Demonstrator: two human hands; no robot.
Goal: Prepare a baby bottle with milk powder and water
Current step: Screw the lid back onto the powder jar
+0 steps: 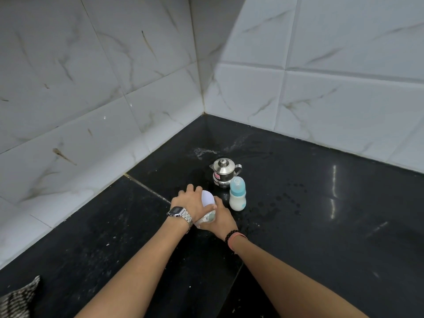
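A baby bottle with a blue cap stands upright on the black counter; white milk fills its lower part. Just left of it, both hands hold a clear container with a white lid, tilted on the counter. My left hand, with a metal watch on the wrist, lies over the lid. My right hand, with bead bracelets on the wrist, wraps the container's body. The container's contents are mostly hidden by my fingers.
A small steel kettle with lid and handle stands right behind the bottle. Water drops and a splash mark wet the counter around it. White marble-look tiled walls meet in a corner behind. A striped cloth lies at the bottom left.
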